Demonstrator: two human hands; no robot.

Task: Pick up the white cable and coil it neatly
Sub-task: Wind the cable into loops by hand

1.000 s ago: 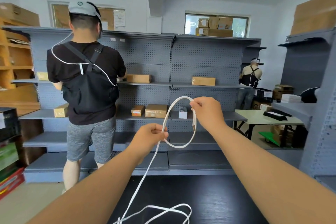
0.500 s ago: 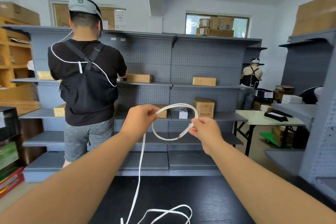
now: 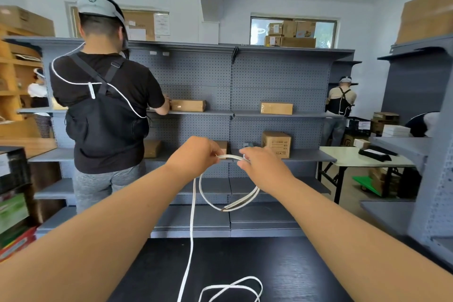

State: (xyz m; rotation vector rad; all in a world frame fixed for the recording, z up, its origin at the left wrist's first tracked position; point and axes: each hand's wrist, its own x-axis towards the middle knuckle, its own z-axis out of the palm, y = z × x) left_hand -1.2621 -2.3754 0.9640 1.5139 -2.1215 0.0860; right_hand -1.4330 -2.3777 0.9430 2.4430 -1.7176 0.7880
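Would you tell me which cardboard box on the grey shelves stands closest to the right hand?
The tall box printed with black markings, on the lower shelf just above the right hand; the others are flat and plain.

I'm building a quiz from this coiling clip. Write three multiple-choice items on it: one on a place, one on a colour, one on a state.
1. Where does the uncoiled slack of the white cable lie?
A. on the black table
B. on a grey shelf
C. on the floor

2. What colour is the folding table at the right?
A. red
B. black
C. pale green

3. How is the hanging loop held?
A. by the left hand only
B. pinched at its top by both hands
C. draped over a box

Answers:
1 A: loose turns rest on the black table.
2 C: the folding table has a pale green top.
3 B: the left hand and right hand meet on the loop's top.
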